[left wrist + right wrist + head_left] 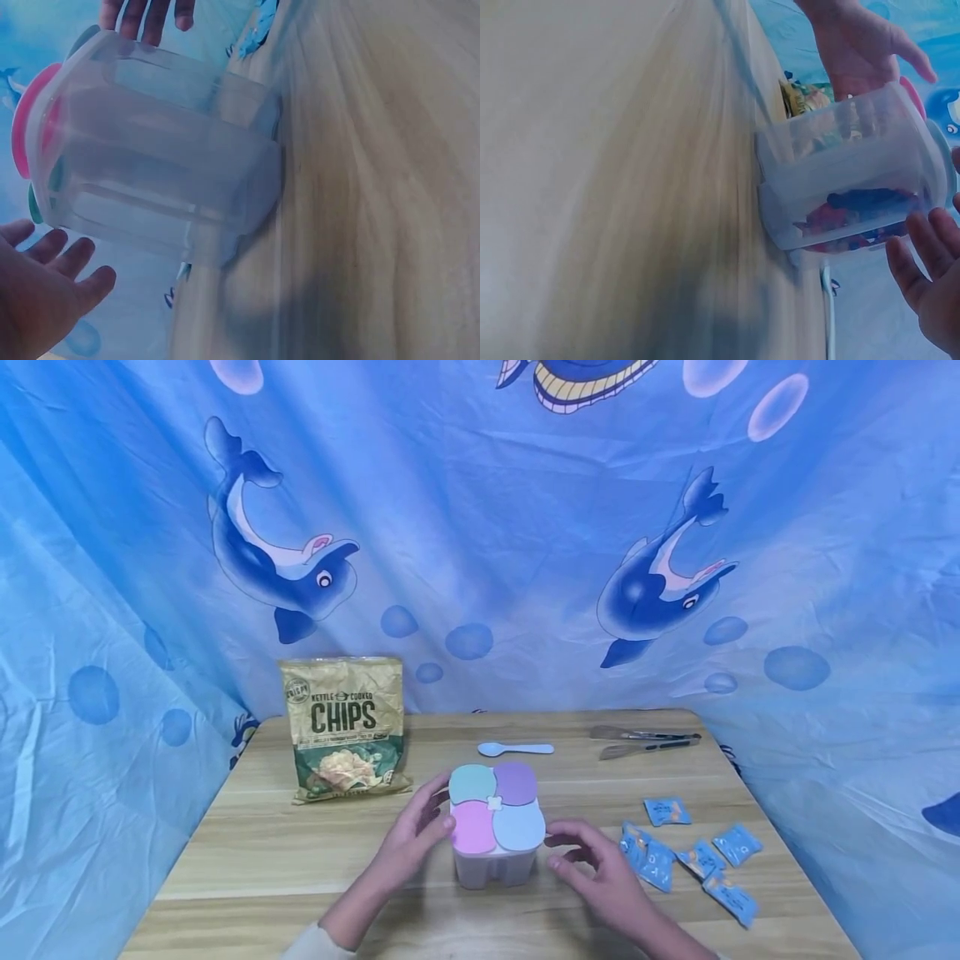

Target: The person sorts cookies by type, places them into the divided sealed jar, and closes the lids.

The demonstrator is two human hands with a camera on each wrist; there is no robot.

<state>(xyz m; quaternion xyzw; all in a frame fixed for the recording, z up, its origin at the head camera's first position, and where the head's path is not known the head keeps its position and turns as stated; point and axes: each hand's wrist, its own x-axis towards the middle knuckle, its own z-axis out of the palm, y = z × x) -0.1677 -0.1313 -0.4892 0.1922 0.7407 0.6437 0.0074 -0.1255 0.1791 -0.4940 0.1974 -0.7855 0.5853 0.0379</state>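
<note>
A translucent plastic storage box [493, 867] stands upright on the wooden table. Four petal-shaped lids cover its top: teal [472, 783], purple [516, 783], pink [474, 827] and light blue [519, 827]. In the right wrist view, dark blue and red contents [855, 210] show through one side of the box. My left hand [408, 839] is at the box's left side, fingers spread and thumb near the pink lid. Beside the right side is my right hand [600, 877], its fingers loosely bent and holding nothing. Whether either hand touches the box I cannot tell.
A chips bag [348, 727] stands at the back left. Behind the box lies a light blue spoon [517, 748], with metal tongs [645, 741] at the back right. Several small blue packets [738, 843] lie right of my right hand. Printed blue curtains [480, 527] surround the table.
</note>
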